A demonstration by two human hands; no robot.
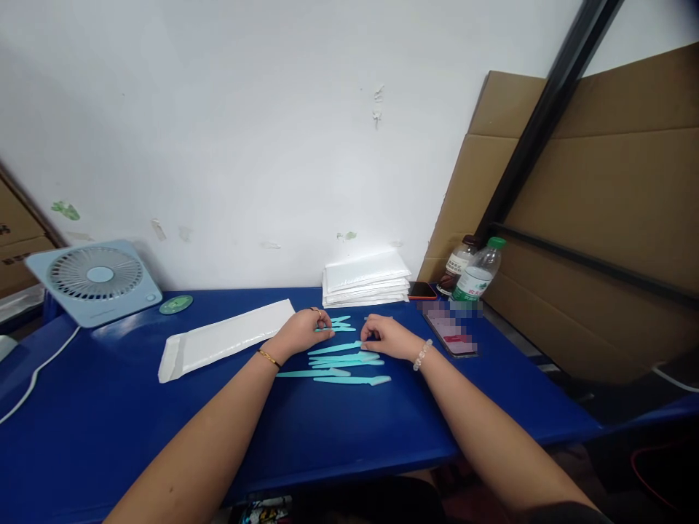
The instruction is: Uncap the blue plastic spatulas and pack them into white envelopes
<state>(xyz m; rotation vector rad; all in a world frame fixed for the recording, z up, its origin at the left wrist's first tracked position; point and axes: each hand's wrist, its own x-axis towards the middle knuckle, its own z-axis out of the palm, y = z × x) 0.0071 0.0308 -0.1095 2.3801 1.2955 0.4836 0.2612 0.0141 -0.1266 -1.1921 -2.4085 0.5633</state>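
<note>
Several turquoise eyebrow razors (352, 380) lie roughly side by side on the blue table, most of them level with or nearer than my hands. My left hand (302, 330) is curled closed around the ends of a few turquoise razors (343, 324), whose other ends stick out to the right of the fingers. With thumb and fingers pinched, my right hand (389, 337) is at the right end of another razor (333, 348). A long white bubble mailer (229, 339) lies flat to the left, partly behind my left hand.
A stack of white bubble mailers (365, 279) stands against the wall. At left are a light-blue fan (98, 280) and a green disc (176, 305). Two bottles (474, 279), an orange-edged phone (422, 291) and another phone (451, 329) are at right, near cardboard (595, 218).
</note>
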